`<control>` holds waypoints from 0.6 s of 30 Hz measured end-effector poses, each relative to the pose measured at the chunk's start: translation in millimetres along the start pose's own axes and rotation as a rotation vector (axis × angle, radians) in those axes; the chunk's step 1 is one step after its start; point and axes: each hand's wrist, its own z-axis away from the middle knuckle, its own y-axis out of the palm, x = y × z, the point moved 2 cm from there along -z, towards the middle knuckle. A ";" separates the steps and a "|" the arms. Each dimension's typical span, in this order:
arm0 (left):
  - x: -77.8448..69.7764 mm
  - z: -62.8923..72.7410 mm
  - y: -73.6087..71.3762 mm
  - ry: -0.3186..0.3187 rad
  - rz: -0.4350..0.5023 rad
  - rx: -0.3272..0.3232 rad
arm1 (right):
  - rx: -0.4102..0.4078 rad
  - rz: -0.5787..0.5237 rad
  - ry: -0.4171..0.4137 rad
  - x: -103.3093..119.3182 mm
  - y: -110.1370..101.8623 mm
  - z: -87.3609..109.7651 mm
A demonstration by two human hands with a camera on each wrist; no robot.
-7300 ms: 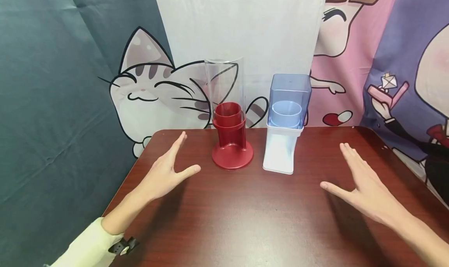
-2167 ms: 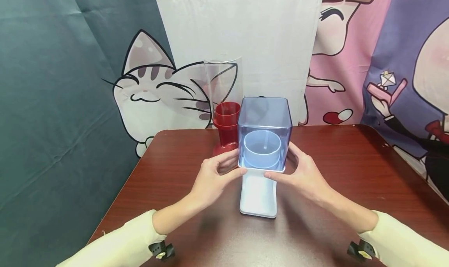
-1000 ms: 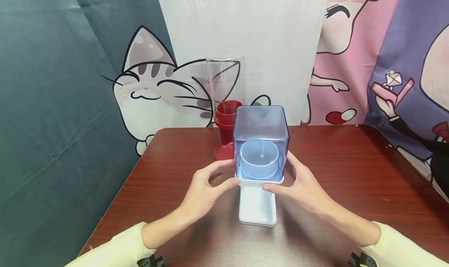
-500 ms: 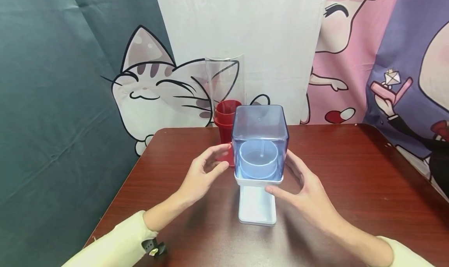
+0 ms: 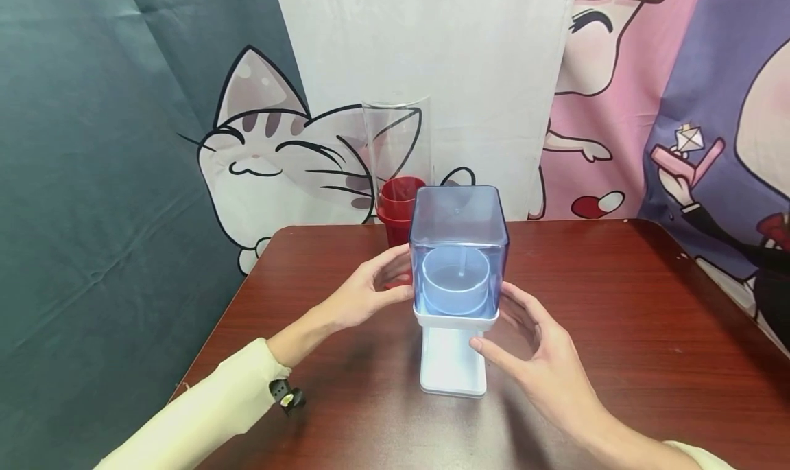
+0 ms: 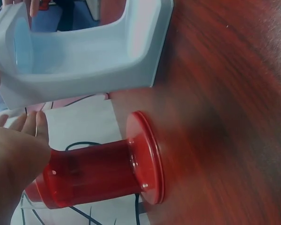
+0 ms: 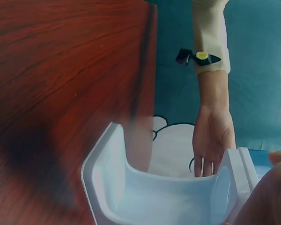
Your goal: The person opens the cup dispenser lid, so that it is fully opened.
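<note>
A dispenser-like stand [image 5: 452, 367] stands upright near the table's middle: white body and foot, translucent blue square cover [image 5: 457, 216] on top, a round cup-shaped part inside. My left hand [image 5: 361, 295] is at the cover's left side, fingers extended, thumb tip right by its lower edge. My right hand [image 5: 549, 363] is at the right side, loosely spread, thumb in front of the white body. Neither hand grips it. Behind it, partly hidden, stands a red holder [image 5: 398, 202] with a clear tube; in the left wrist view its round red base [image 6: 147, 159] shows.
The brown wooden table [image 5: 617, 298] extends around the stand. A cloth backdrop [image 5: 481, 65] with cartoon figures hangs behind the table's far edge. Black wrist cameras [image 5: 286, 394] sit at the sleeves.
The white-and-blue stand came from the back right to the front middle, held by both hands. Both have since let go; the right hand has lowered, and the left is slightly higher beside the cover.
</note>
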 end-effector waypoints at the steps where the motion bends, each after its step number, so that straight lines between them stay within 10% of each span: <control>1: 0.7 -1.2 -0.8 -0.002 0.014 0.013 | 0.007 0.008 0.019 0.6 -0.2 0.3; 18: 1.1 -7.9 2.2 -0.027 0.064 0.081 | 0.016 -0.020 0.027 3.2 6.2 -5.1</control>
